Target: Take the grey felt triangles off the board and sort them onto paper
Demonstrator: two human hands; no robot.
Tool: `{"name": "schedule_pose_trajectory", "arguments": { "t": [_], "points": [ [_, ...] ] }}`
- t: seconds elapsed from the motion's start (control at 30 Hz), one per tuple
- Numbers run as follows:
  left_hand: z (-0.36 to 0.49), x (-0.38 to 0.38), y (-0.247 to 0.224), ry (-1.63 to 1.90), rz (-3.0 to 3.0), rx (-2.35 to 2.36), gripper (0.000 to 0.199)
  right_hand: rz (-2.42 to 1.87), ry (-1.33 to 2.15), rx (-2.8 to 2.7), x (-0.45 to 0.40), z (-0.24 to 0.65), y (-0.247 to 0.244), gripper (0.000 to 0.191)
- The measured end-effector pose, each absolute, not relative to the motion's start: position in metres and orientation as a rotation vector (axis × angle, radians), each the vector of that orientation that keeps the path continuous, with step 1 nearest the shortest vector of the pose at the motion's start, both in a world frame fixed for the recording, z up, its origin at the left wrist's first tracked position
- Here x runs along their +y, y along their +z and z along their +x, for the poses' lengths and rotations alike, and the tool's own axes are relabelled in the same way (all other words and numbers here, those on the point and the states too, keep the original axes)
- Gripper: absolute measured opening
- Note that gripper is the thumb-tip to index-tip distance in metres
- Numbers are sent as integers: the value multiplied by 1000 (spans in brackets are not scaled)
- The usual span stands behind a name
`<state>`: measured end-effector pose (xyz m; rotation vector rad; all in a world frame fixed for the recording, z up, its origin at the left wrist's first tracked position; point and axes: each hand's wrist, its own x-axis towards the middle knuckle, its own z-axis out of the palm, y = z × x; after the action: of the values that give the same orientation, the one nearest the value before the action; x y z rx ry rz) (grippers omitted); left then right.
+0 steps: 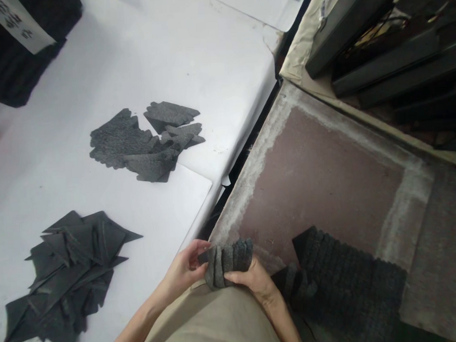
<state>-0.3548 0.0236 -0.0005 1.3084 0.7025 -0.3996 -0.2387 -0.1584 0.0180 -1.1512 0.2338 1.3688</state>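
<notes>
A fanned stack of dark grey fabric pieces (231, 262) is held close against the person's lap, at the table's edge. My right hand (255, 278) grips the stack from the right, thumb across its front. At its left end, my left hand (191, 264) pinches a dark piece between thumb and fingers. Beside my right forearm lies a long overlapped row of similar dark fabric pieces (348, 277), partly hidden by the arm at its near end.
On the white table (172, 50) lie a pile of grey fabric pieces (132, 146) and a pile of dark pointed pieces (71, 270). A black bundle with a labelled strip (20, 55) sits far left. Right of a gap stands a brown board (329, 169), with dark boxes (392, 60) behind.
</notes>
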Motion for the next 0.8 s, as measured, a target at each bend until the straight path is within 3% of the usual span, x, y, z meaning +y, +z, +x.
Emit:
{"name": "schedule_pose_trajectory", "arguments": {
  "t": [0.13,0.33,0.53,0.6,0.7,0.8],
  "points": [
    [-344,48,10,-382,1291,548,39,-1125,1418,129,-143,-216,21,48],
    [-324,73,16,-491,910,361,42,-1144,1540,-56,-111,-183,26,42],
    [-304,79,6,-214,665,370,49,-1210,1698,-281,-72,-148,36,41],
    [-299,79,3,-156,626,370,50,-1301,1725,-395,-58,-138,39,50],
    [-294,78,-3,-129,518,367,51,-1462,1667,-594,-34,-126,41,80],
    [-288,75,-10,-68,427,414,48,-1589,1630,-825,-8,-117,46,73]
  ]
}}
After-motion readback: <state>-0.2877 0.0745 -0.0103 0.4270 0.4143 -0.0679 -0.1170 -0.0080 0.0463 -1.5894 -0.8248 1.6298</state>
